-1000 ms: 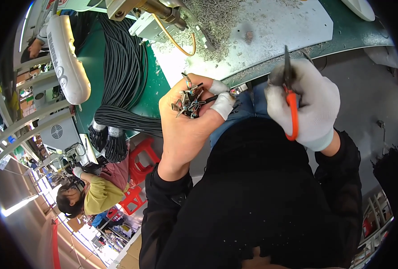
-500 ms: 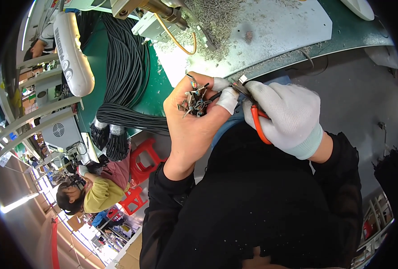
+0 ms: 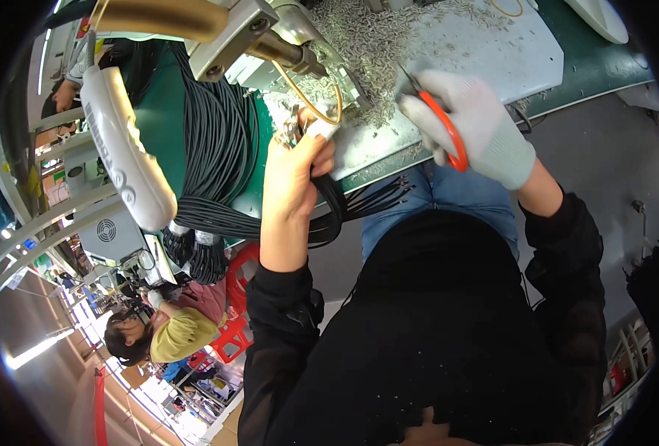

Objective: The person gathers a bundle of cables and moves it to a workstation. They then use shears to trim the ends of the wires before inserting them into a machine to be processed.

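Note:
My left hand (image 3: pixel 294 167) is closed around a bunch of black cables (image 3: pixel 333 201) at the table's near edge. Their stripped ends with small metal parts (image 3: pixel 288 132) stick up above my fingers, beside the yellow tube of the machine. White wrapping covers the thumb tip. In a white knit glove, my right hand (image 3: pixel 478 123) grips small orange-handled pliers (image 3: pixel 448 130) over the light board. The metal jaws point up and left, away from the cables; the motion blurs their tips. Loose cable ends (image 3: pixel 393 195) hang out to the right of my left hand, above my lap.
A metal machine head (image 3: pixel 251 37) overhangs the light board (image 3: pixel 508 52), which is strewn with tiny metal pieces (image 3: pixel 374 44). A thick coil of black cable (image 3: pixel 214 134) lies on the green tabletop. At left are a white lamp (image 3: pixel 125 149) and a seated person (image 3: pixel 184 331) beside red stools.
My left hand has moved up toward the machine with the cables. My right hand has drawn the pliers away from them and up over the board. The head view has shifted slightly.

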A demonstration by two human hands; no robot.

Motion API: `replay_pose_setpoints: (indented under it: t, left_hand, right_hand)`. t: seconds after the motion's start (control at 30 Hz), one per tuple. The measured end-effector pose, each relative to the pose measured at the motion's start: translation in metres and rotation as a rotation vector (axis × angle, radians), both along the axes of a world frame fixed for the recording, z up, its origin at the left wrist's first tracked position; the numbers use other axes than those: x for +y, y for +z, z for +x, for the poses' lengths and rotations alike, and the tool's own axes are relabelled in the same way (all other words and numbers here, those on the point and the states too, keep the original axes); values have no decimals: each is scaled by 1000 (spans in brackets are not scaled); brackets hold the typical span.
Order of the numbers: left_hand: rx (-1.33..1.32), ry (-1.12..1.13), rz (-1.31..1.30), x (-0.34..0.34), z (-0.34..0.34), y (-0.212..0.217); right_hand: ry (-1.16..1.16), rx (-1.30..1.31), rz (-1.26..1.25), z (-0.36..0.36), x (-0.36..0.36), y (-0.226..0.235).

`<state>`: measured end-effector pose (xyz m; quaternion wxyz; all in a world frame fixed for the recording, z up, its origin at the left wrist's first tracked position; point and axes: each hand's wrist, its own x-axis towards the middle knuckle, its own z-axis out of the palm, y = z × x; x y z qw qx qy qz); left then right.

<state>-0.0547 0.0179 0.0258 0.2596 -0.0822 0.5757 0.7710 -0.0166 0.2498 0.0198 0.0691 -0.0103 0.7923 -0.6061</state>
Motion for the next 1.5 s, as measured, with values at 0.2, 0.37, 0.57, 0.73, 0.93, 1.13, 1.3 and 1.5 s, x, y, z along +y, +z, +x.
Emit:
replay_pose_setpoints:
  t: [0.2,0.37,0.57,0.73,0.93,1.13,1.3,1.5]
  left_hand:
    - [55,-61,-169,8,-32,0]
    - [69,-154,-236,0,-46,0]
    - [76,-179,-335,-4,-51,-2]
    - [268,-157,-407,3,-46,-1]
    - [391,-163,-423,1,-42,-3]
    - [377,-193,-560,-2,-41,0]
    - [589,-177,-542,-1,-42,-6]
    - [539,-238,-587,-4,-42,-2]
  right_hand:
    - [95,180,-38,-48,-18,-4]
    - [177,-47,-165,-64,-19,-3]
    - [184,-72,-204,-68,-17,-6]
    - [226,27,-242,-69,-17,-6]
    - [231,34,-167,-68,-17,-2]
    - [256,163,-199,-71,-15,-10]
    - [310,372,-144,-74,-15,-20]
    - [347,260,-222,-75,-13,-19]
